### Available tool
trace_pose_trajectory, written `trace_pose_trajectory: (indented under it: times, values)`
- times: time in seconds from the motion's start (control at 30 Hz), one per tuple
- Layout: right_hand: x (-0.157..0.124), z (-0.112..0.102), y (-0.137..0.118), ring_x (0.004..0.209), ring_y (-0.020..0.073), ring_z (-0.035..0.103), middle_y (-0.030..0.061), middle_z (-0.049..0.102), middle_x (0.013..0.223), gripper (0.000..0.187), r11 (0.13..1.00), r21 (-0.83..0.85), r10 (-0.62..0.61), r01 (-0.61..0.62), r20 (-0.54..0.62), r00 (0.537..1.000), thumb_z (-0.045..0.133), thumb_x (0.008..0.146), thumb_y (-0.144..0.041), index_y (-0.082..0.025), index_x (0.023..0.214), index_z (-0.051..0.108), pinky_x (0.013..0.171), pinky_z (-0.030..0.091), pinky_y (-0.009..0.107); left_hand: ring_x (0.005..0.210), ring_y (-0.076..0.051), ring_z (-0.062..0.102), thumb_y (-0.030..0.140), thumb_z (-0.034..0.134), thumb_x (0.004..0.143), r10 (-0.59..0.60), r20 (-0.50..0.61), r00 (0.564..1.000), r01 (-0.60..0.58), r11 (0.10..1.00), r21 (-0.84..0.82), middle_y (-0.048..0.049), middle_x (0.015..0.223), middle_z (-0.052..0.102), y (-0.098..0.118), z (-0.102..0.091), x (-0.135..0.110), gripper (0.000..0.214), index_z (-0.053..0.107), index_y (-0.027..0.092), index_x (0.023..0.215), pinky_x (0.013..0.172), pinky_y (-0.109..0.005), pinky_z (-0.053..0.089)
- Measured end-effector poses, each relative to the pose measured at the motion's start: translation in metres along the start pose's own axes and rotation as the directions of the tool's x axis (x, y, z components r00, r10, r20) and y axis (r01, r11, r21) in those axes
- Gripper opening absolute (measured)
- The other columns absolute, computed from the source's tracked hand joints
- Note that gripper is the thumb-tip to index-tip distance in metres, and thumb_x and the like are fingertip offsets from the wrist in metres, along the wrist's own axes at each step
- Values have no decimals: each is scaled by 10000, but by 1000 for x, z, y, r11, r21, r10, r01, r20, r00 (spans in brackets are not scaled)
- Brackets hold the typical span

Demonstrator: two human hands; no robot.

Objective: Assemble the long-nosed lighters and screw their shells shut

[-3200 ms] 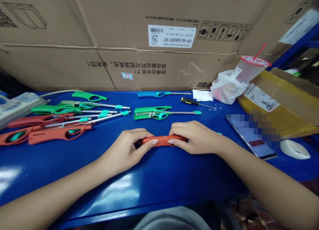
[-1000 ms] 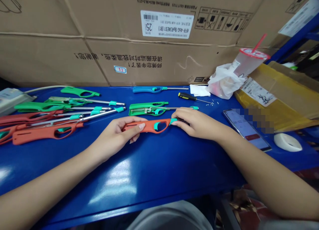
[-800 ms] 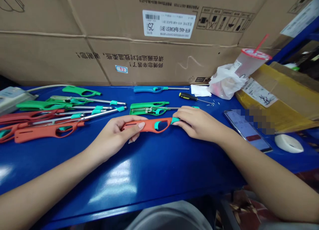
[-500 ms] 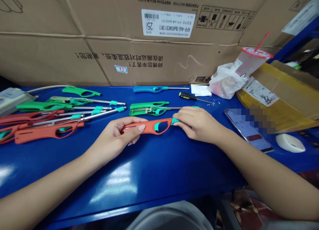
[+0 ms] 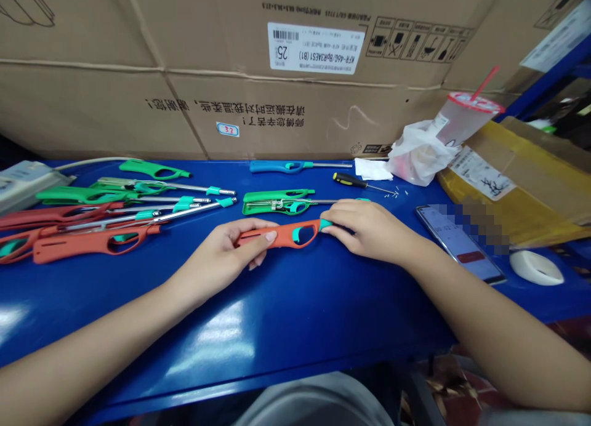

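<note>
An orange stick lighter point(image 5: 282, 236) with a teal trigger is held level above the table. My left hand point(image 5: 233, 244) is closed round its handle, with the thumb lying along the near side. At the other end, my right hand point(image 5: 362, 225) pinches the teal collar point(image 5: 325, 225); whatever shaft lies beyond it is hidden by the fingers. Just behind lies a green stick lighter point(image 5: 277, 207) with its casing opened and its inner parts showing. Several orange, red and green lighters and casing halves, including an orange one point(image 5: 87, 244), lie at the left.
A blue lighter point(image 5: 281, 167), a screwdriver point(image 5: 349, 180) and tiny white pieces point(image 5: 396, 194) lie at the back. On the right are a phone point(image 5: 455, 244), a white mouse-shaped object point(image 5: 537, 268), a bagged cup point(image 5: 466, 118) and a taped parcel point(image 5: 521, 198). Large cardboard boxes point(image 5: 240, 143) stand behind.
The view has shifted slightly. Both hands keep the same hold on the orange lighter, which sits slightly farther right in the picture.
</note>
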State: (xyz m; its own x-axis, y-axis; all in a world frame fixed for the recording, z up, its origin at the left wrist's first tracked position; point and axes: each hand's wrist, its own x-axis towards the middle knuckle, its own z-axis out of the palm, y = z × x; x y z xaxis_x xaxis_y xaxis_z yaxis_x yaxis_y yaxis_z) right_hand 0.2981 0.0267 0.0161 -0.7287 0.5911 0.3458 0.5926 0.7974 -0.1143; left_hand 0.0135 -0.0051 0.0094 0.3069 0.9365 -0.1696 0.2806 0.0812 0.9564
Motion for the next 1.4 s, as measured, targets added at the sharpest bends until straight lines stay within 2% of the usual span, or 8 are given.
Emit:
trace_pose_trajectory:
  times: [0.1,0.2,0.33,0.5,0.6,0.73,0.9,1.4]
  values:
    - [-2,-10,6,921,253,720,100,762,1005,200,989,85,111,-120,107,988,597,1043,-283,-157,1066,751,815,555,375,727,-172,663,571,721,913,182,-36,983,-173,969,179,-41,868,719,-3,1,-1,506,718,178,1233,671,-283,548]
    - [-6,-16,14,1016,271,705,117,728,1110,163,987,95,116,-129,133,984,660,997,-276,-173,1065,767,862,551,388,975,-208,714,470,725,951,463,4,886,-421,802,424,-71,1139,727,-7,-3,-2,365,737,212,1210,881,-319,588]
    - [-9,-20,22,1030,266,679,100,695,1109,135,982,138,102,-133,211,972,718,957,-315,-213,1015,784,887,546,396,945,-185,725,381,683,1004,598,131,791,-550,601,579,-71,1123,712,-12,-9,-3,299,732,185,1225,865,-284,601]
    - [-7,-19,33,1199,296,613,122,637,1198,264,969,182,168,-168,14,986,725,931,-489,-228,925,761,1087,487,467,889,-174,719,391,662,1019,552,213,806,-560,595,576,-69,1096,704,-19,-8,1,294,734,175,1206,806,-277,600]
    - [-8,-10,52,1275,323,594,149,669,1290,267,906,72,423,-417,-185,887,599,972,-339,-223,1160,748,1140,450,538,921,-199,700,426,646,1025,534,250,808,-566,584,582,-73,1067,698,-20,-7,2,320,751,183,1205,839,-315,595]
    - [-14,7,78,1281,399,617,172,724,1330,361,831,50,552,-554,-200,810,578,935,-282,-198,1253,728,1085,457,664,973,-240,673,453,629,1028,514,280,811,-561,545,623,-95,1090,695,-17,-7,0,356,754,192,1236,891,-388,579]
    - [-16,18,90,1110,335,713,116,791,1168,272,774,71,629,-629,-203,750,675,859,-303,-221,1110,735,1016,546,555,1008,-275,665,475,678,989,482,286,828,-530,510,677,-100,1117,711,-12,-9,-6,380,748,200,1243,907,-433,560]
    - [-9,15,92,1153,377,650,147,793,1129,221,816,36,572,-576,-195,797,704,859,-225,-211,1065,782,1001,478,616,1021,-262,661,402,582,1024,444,275,853,-502,553,665,-89,1126,708,-13,-4,-6,327,735,192,1222,886,-423,565]
